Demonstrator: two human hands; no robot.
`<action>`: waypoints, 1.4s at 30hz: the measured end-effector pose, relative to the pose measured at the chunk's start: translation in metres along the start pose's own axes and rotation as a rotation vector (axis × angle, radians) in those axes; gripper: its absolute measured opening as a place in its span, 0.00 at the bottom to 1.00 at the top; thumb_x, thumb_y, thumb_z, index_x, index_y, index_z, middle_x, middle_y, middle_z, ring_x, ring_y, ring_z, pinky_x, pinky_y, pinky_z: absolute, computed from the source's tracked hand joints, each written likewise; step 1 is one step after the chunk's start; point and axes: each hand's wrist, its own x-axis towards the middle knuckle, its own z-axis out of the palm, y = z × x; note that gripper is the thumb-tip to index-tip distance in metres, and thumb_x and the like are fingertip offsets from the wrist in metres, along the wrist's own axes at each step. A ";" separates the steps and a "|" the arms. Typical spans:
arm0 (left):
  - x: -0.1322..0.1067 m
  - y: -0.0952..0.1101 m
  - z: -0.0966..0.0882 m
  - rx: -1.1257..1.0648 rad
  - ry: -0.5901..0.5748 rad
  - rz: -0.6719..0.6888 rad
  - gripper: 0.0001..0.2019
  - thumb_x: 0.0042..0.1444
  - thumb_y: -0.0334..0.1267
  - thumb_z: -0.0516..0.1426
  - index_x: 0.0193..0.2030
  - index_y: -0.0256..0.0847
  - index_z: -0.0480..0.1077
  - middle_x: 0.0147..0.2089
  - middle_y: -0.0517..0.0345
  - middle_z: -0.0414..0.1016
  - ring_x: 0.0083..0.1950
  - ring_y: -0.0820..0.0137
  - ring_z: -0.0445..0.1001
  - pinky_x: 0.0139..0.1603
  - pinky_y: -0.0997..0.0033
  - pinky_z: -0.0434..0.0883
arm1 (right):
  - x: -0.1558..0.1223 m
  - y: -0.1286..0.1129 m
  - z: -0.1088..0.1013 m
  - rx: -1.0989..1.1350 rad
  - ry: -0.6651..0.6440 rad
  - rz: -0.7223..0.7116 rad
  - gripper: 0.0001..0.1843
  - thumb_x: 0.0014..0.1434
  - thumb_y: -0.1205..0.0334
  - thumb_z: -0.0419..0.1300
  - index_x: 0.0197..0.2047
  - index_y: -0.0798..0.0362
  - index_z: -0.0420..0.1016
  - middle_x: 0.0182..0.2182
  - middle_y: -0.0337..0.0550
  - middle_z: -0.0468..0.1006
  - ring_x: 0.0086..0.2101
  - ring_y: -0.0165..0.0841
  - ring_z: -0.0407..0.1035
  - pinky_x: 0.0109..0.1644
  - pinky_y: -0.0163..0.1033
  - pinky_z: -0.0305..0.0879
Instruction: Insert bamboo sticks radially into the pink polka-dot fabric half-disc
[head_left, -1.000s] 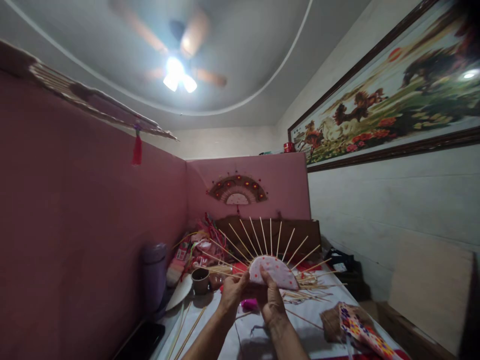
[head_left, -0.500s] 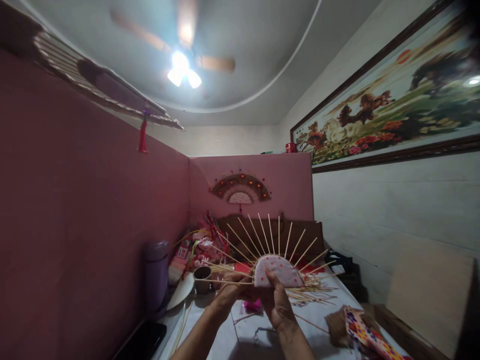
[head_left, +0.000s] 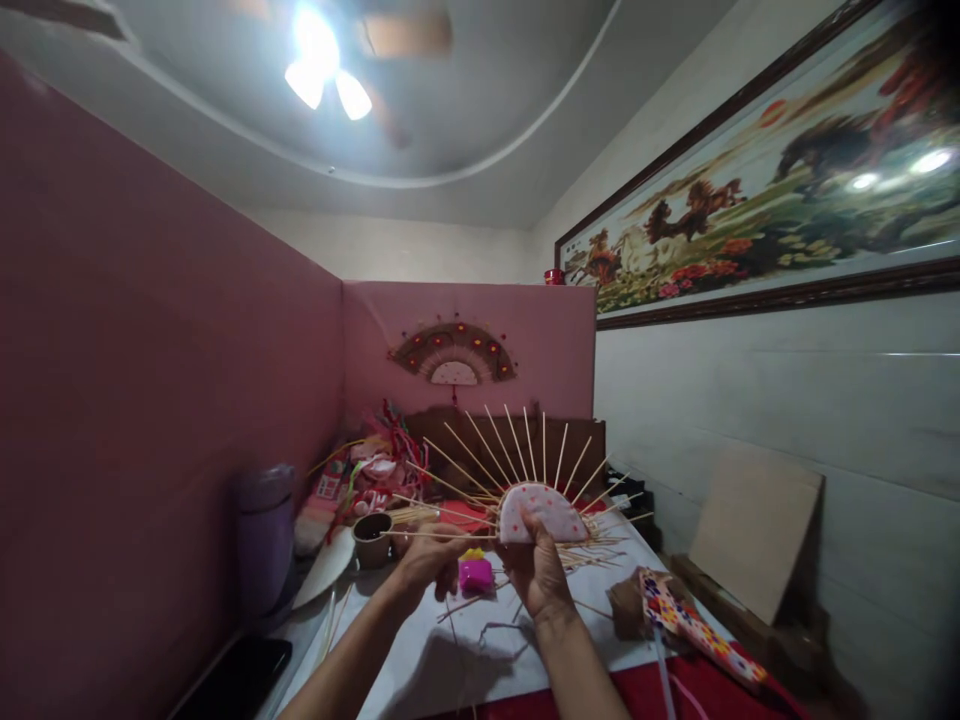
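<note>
My right hand (head_left: 541, 580) grips a half-round fan base (head_left: 546, 513) covered in white fabric with red dots, its thumb pressed on the front. Thin wooden sticks (head_left: 529, 445) fan out from the curved edge of the base. At the left end of the fan, my left hand (head_left: 429, 560) has curled fingers at the lowest stick (head_left: 472, 537), which seems pinched there. Below and between the hands, a bright pink packet (head_left: 476, 575) lies on the white tabletop (head_left: 427, 650).
Loose sticks (head_left: 600, 550) lie behind the fan. To the left stand a brown cup (head_left: 372, 540), a purple bottle (head_left: 266, 540) and a pile of ribbons (head_left: 375, 465); a black phone (head_left: 240, 680) is nearer. Flowered fabric (head_left: 697, 625) lies right. A finished fan (head_left: 454, 355) hangs on the pink partition.
My left hand has shifted left, away from the fan base, along the lowest stick. The right hand still holds the base. The camera view has turned and tilted, showing more tabletop.
</note>
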 end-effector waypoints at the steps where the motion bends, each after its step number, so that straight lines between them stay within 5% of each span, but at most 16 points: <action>1: 0.000 0.000 -0.003 0.054 -0.007 0.010 0.16 0.47 0.49 0.57 0.22 0.35 0.69 0.08 0.66 0.59 0.07 0.80 0.52 0.09 0.80 0.45 | 0.000 0.001 0.000 -0.002 -0.001 -0.004 0.13 0.45 0.64 0.62 0.37 0.55 0.69 0.28 0.39 0.78 0.31 0.32 0.73 0.30 0.35 0.70; 6: -0.004 -0.001 -0.017 0.186 -0.033 0.019 0.19 0.44 0.51 0.58 0.17 0.36 0.69 0.08 0.69 0.50 0.11 0.82 0.45 0.14 0.76 0.39 | 0.000 0.005 0.001 0.028 0.001 -0.006 0.12 0.46 0.65 0.62 0.37 0.54 0.69 0.26 0.36 0.77 0.28 0.30 0.72 0.28 0.33 0.69; 9: -0.006 -0.007 -0.021 0.141 0.056 -0.018 0.18 0.41 0.50 0.61 0.16 0.35 0.70 0.10 0.68 0.51 0.13 0.82 0.44 0.16 0.75 0.39 | 0.000 0.007 0.001 -0.026 -0.003 0.005 0.13 0.45 0.66 0.63 0.37 0.54 0.70 0.26 0.35 0.77 0.28 0.29 0.72 0.29 0.32 0.68; 13: -0.012 -0.014 -0.025 -0.042 0.155 0.011 0.13 0.39 0.44 0.64 0.18 0.34 0.73 0.13 0.63 0.62 0.16 0.80 0.56 0.18 0.78 0.51 | -0.001 0.011 0.003 0.006 0.019 0.009 0.15 0.42 0.68 0.64 0.36 0.53 0.69 0.26 0.33 0.77 0.29 0.26 0.72 0.33 0.30 0.69; 16: -0.021 -0.012 -0.024 -0.293 0.075 0.009 0.12 0.46 0.42 0.61 0.29 0.33 0.75 0.28 0.50 0.75 0.29 0.71 0.71 0.31 0.73 0.66 | -0.002 0.014 0.004 0.068 0.036 0.038 0.15 0.41 0.71 0.64 0.35 0.53 0.69 0.27 0.33 0.78 0.30 0.25 0.72 0.35 0.29 0.69; 20: -0.032 0.003 -0.018 -0.483 -0.110 -0.032 0.10 0.50 0.36 0.58 0.39 0.35 0.73 0.40 0.47 0.76 0.42 0.62 0.73 0.47 0.60 0.65 | -0.003 0.018 0.005 0.035 0.017 0.055 0.11 0.42 0.72 0.63 0.32 0.54 0.70 0.25 0.34 0.77 0.29 0.25 0.71 0.35 0.29 0.69; 25: -0.037 0.007 -0.009 -0.540 -0.219 -0.059 0.11 0.51 0.36 0.57 0.42 0.37 0.70 0.44 0.46 0.73 0.40 0.63 0.73 0.43 0.61 0.67 | -0.008 0.024 0.005 -0.048 -0.090 0.079 0.10 0.45 0.71 0.62 0.34 0.54 0.71 0.27 0.35 0.77 0.31 0.25 0.71 0.40 0.30 0.68; 30: -0.035 0.000 -0.008 -0.471 -0.124 -0.043 0.07 0.48 0.36 0.59 0.34 0.36 0.70 0.29 0.56 0.70 0.26 0.77 0.65 0.25 0.78 0.60 | -0.010 0.027 0.004 -0.056 -0.117 0.071 0.12 0.46 0.71 0.61 0.36 0.53 0.71 0.29 0.34 0.77 0.33 0.25 0.71 0.43 0.30 0.67; 34: -0.033 -0.001 -0.008 -0.391 -0.076 -0.023 0.13 0.48 0.40 0.58 0.20 0.36 0.63 0.16 0.68 0.53 0.17 0.82 0.47 0.17 0.78 0.46 | -0.010 0.028 0.004 -0.038 -0.138 0.090 0.12 0.47 0.72 0.60 0.38 0.53 0.71 0.29 0.35 0.77 0.32 0.26 0.71 0.41 0.32 0.67; 42: -0.033 -0.001 -0.004 -0.453 -0.005 -0.108 0.09 0.46 0.39 0.60 0.27 0.35 0.67 0.15 0.72 0.47 0.16 0.83 0.40 0.16 0.78 0.41 | -0.019 0.030 0.014 -0.002 -0.118 0.131 0.11 0.48 0.70 0.60 0.38 0.55 0.71 0.29 0.37 0.78 0.32 0.27 0.72 0.39 0.32 0.67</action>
